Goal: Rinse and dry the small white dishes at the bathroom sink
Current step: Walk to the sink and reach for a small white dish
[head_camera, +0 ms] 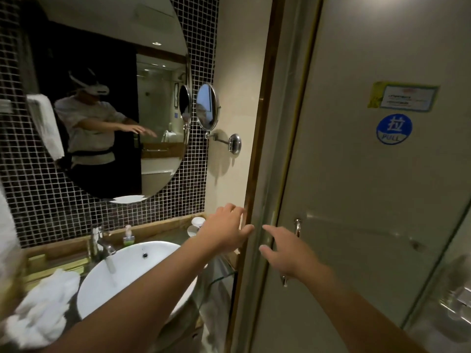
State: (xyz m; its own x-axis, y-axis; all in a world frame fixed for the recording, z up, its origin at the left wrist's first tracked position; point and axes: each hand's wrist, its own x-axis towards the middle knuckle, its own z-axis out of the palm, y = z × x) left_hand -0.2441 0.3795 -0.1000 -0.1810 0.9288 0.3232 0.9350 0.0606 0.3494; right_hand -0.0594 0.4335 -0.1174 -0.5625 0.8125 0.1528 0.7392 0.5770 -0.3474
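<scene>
Two small white dishes point(196, 226) stand stacked at the back right corner of the counter, beside the round white sink point(132, 273). My left hand point(224, 229) reaches over the counter just right of the dishes, fingers spread and holding nothing. My right hand point(285, 250) hovers in front of the glass door, fingers apart, also holding nothing. Water runs from the chrome tap point(102, 243) into the basin.
A crumpled white towel point(43, 309) lies left of the sink. A small soap bottle point(128, 235) stands behind the basin. A glass door point(369, 200) with a metal handle point(297, 228) fills the right. A round swivel mirror point(207, 107) juts from the wall.
</scene>
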